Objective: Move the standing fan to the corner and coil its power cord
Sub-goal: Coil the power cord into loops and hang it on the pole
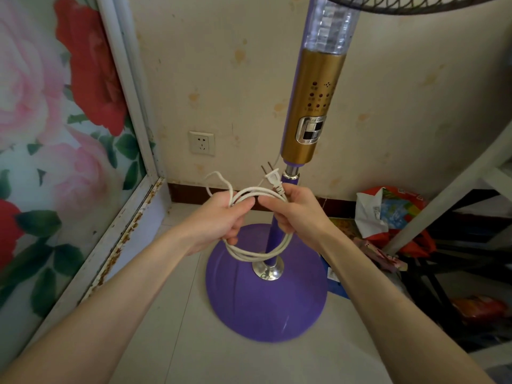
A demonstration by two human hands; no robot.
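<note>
Your standing fan [313,106] sits in the corner by the wall [221,65]. Its power cord [257,252] hangs in loops before the pole [273,245]: your left hand [219,220] grips the loops' left side, your right hand [296,209] pinches the end just under the plug [273,178], prongs pointing up-left.

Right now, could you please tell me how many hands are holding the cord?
2. The left hand grips the left side of the coiled cord; the right hand holds its right side, just below the plug.
</note>
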